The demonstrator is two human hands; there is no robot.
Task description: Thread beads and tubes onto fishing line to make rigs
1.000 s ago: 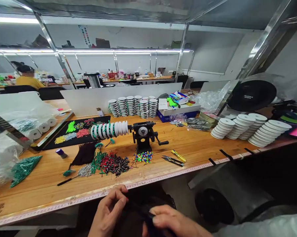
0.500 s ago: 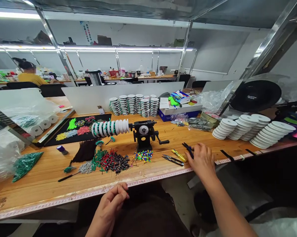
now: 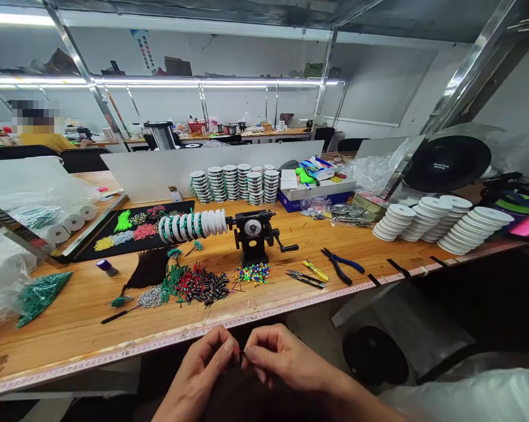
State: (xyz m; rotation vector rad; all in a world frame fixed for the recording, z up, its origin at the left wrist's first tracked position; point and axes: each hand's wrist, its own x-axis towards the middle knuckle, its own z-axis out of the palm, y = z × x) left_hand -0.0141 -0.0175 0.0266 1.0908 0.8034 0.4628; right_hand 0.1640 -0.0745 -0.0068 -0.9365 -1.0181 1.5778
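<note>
The 2 hands of the person are close together, just in front of the middle of the front edge of the counter (image 3: 79, 310). The left hand (image 3: 202, 360) has its thumb and forefinger pinched, and the right hand (image 3: 286, 354) does the same. The fingers of both hands are grasping a small dark piece (image 3: 241, 354) with a bit of red, which is between their tips, outside the front edge; it is too small to tell its exact form.

Near the front edge, right of the middle, lie blue-handled pliers (image 3: 344, 267) with the handles spread, a yellow tool (image 3: 316, 271) and snips (image 3: 305, 279). Farther left along this edge are coloured beads (image 3: 253, 273) and a heap of red, black and green pieces (image 3: 202, 286). Behind the beads stands a black winder (image 3: 252, 240), with white spools (image 3: 194, 225) on its shaft. Toward the right end of the counter are 4 stacks of white discs (image 3: 433, 223).
</note>
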